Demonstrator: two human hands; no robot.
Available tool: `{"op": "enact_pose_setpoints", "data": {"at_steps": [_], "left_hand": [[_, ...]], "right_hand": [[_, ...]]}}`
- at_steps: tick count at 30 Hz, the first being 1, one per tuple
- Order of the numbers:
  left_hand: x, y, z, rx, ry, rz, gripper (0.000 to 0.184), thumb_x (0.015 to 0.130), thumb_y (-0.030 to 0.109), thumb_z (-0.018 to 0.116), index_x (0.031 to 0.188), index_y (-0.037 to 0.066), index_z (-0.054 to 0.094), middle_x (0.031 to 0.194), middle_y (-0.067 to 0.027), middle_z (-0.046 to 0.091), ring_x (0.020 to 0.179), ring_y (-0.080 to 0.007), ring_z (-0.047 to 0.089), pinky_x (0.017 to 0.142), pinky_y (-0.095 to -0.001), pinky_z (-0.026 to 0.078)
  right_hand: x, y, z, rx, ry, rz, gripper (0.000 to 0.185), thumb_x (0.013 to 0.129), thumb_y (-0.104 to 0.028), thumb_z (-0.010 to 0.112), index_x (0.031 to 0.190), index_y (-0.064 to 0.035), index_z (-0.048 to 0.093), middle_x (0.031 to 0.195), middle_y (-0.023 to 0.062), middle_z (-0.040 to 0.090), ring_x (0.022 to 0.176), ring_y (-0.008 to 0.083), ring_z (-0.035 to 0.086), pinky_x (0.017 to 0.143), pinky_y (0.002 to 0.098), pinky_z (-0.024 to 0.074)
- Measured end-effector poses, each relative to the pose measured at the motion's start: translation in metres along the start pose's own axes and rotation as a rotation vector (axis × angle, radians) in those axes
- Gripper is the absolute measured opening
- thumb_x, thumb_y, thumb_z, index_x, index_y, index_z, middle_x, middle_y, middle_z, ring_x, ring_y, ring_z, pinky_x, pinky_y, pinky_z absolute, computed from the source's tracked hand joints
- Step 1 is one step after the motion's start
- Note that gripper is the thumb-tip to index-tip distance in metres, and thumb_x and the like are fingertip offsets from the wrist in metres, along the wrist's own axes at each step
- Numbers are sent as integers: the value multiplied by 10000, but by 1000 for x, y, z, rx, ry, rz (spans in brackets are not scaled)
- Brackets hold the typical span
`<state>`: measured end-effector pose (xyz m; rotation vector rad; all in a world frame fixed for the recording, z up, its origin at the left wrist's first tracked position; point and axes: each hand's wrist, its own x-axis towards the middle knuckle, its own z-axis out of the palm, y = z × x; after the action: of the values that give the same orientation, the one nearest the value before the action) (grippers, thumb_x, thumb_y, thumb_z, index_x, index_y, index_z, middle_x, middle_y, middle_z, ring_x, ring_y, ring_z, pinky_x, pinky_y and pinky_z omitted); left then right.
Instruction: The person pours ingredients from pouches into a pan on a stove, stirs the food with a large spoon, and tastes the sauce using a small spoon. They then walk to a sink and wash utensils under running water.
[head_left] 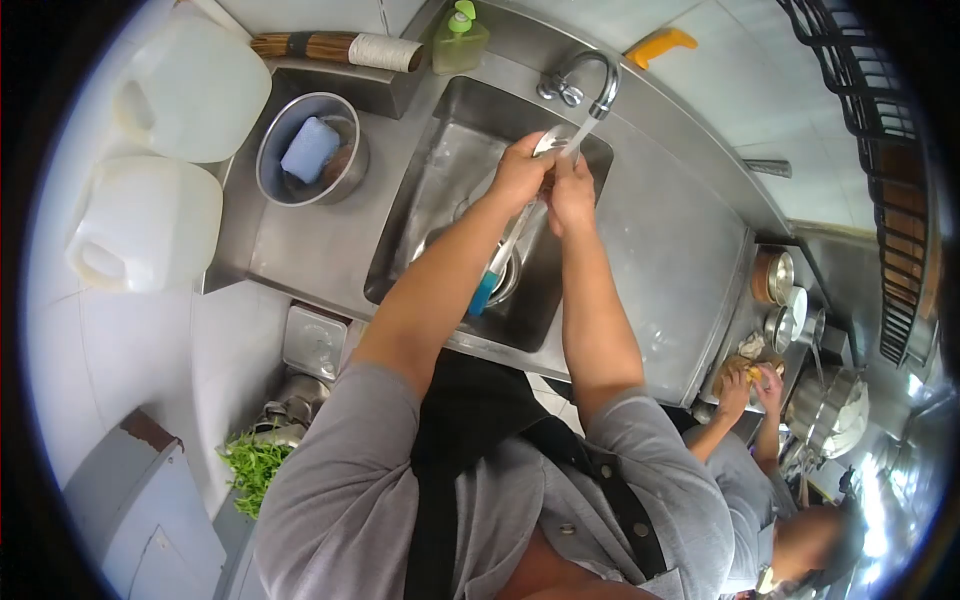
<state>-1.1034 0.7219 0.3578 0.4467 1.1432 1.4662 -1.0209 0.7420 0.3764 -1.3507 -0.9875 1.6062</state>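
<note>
Under the stream from the tap (600,95), both my hands are on a long slotted utensil. Its pale slotted head (549,143) shows at the top, and its blue-green handle end (485,291) points down over the sink (400,225). My left hand (519,177) is closed around it just below the head. Close beside, my right hand (573,195) has its fingers bent against the utensil, in the running water. My fingers partly hide the middle of it. Round metal ware (508,280) lies in the sink beneath.
On the left counter stands a metal pot (268,178) with a blue sponge (311,149). Behind are a soap bottle (461,42) and a stick brush (335,48). Plastic jugs (150,220) stand at left. A co-worker's hands (750,386) handle food at right.
</note>
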Motion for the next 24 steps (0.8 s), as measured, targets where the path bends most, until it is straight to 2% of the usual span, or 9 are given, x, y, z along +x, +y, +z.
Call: {"op": "enact_pose_setpoints", "data": {"at_steps": [2, 6, 8, 9, 13, 14, 17, 22, 24], "left_hand": [[3, 13, 1, 133, -100, -77, 270, 1010, 177, 597, 1240, 42, 639, 992, -77, 716, 778, -153, 676, 650, -295, 549], [46, -2, 4, 301, -348, 97, 318, 1007, 279, 613, 1211, 40, 664, 961, -129, 737, 820, -203, 709, 704, -326, 569], [36, 17, 13, 655, -167, 184, 360, 990, 340, 625, 1120, 12, 695, 923, -150, 748, 810, -190, 706, 729, -370, 555], [30, 24, 14, 834, -73, 224, 392, 981, 371, 631, 1074, -2, 710, 903, -161, 754, 805, -184, 705, 741, -392, 548], [24, 10, -4, 218, 11, -214, 533, 995, 510, 595, 1252, 49, 667, 971, -107, 746, 919, -245, 698, 768, -406, 547], [18, -13, -1, -78, -74, 10, 561, 1037, 513, 517, 1354, 55, 586, 1087, -99, 711, 920, -259, 691, 752, -394, 555], [8, -23, 4, -151, 67, 54, 531, 1061, 474, 490, 1375, 49, 533, 1150, -108, 674, 878, -225, 684, 709, -337, 555], [-19, -16, -4, 271, -12, -151, 381, 1082, 371, 428, 1326, 107, 554, 1046, -95, 724, 819, -279, 693, 692, -396, 547], [-12, -30, -16, 591, 5, 38, 323, 1076, 310, 430, 1248, 89, 593, 955, -84, 709, 792, -242, 680, 674, -371, 538]], "right_hand": [[-15, -1, -9, 76, -71, 68, 332, 1055, -310, 529, 935, -12, 613, 695, 32, 539, 540, 108, 451, 487, 267, 393], [-29, 17, -30, 140, -275, 284, 380, 1065, -360, 489, 884, -34, 561, 662, 46, 524, 463, 118, 407, 399, 272, 315], [-33, 22, -22, 160, -291, 303, 439, 1067, -412, 474, 808, -63, 539, 653, 53, 532, 423, 120, 377, 368, 287, 281], [-25, 24, -21, 120, -267, 248, 432, 1063, -403, 487, 819, -53, 556, 669, 59, 550, 451, 125, 412, 388, 293, 311], [14, -14, 8, -159, -26, 44, 364, 1044, -330, 538, 908, -4, 622, 753, 79, 621, 602, 144, 548, 501, 317, 426], [19, -22, 15, -174, 5, 21, 337, 1037, -303, 549, 938, 8, 633, 780, 83, 636, 644, 147, 569, 534, 322, 444], [33, -27, 22, -50, -19, -5, 270, 1013, -222, 578, 1020, 36, 656, 859, 96, 674, 758, 156, 611, 626, 331, 479], [36, -5, 14, 51, -44, -55, 190, 964, 15, 516, 1138, 19, 593, 1016, 122, 710, 844, 171, 641, 741, 329, 527], [22, 13, 13, 53, -43, -136, 222, 962, 31, 502, 1162, 13, 597, 1053, 118, 707, 882, 165, 642, 789, 329, 526]]}}
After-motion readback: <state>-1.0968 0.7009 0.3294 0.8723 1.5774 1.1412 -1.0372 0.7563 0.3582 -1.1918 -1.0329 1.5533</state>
